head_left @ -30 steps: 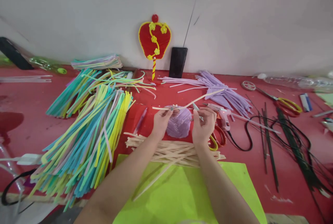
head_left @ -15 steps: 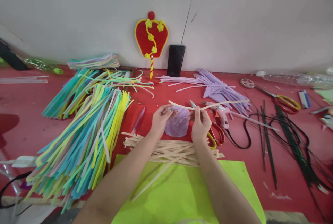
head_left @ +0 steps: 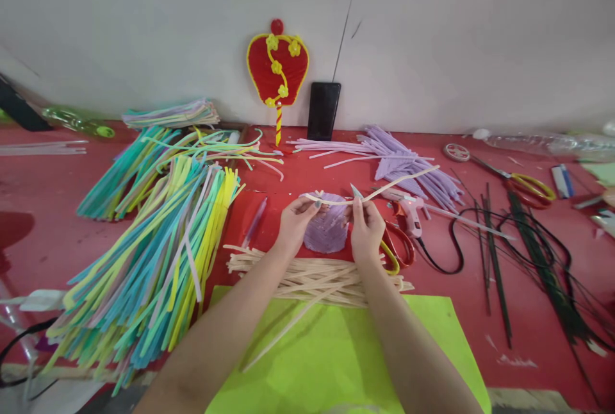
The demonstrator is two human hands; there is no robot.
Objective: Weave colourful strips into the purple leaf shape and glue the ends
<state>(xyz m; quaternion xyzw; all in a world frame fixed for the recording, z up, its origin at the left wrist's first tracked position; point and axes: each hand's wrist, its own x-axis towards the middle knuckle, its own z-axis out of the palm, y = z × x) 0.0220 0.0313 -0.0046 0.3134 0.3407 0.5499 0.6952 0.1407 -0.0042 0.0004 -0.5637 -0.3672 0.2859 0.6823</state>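
A cream pipe cleaner (head_left: 336, 202) stretches between my two hands, its longer free end slanting up to the right. My left hand (head_left: 295, 218) pinches it near one end, and my right hand (head_left: 368, 225) pinches it farther along. Behind and between the hands is a flat lilac piece (head_left: 325, 231), made of what look like pipe cleaners laid side by side; whether my fingers touch it I cannot tell. Below the hands lies a pile of cream pipe cleaners (head_left: 317, 282). Scissors (head_left: 401, 244) with red and yellow handles lie beside my right hand.
Multicoloured pipe cleaners (head_left: 144, 260) fill the left side. Lilac pipe cleaners (head_left: 408, 164), a pink glue gun (head_left: 410, 215), more scissors (head_left: 523, 186) and dark green stems (head_left: 533, 254) lie right. A red fan-shaped ornament (head_left: 278, 71) and a phone (head_left: 323, 111) stand at the wall. Green sheet (head_left: 346, 356) in front.
My right hand has moved slightly left and down along with the pipe cleaner, which now bends at that hand, its free end tilting more steeply upward. The left hand is nearly still.
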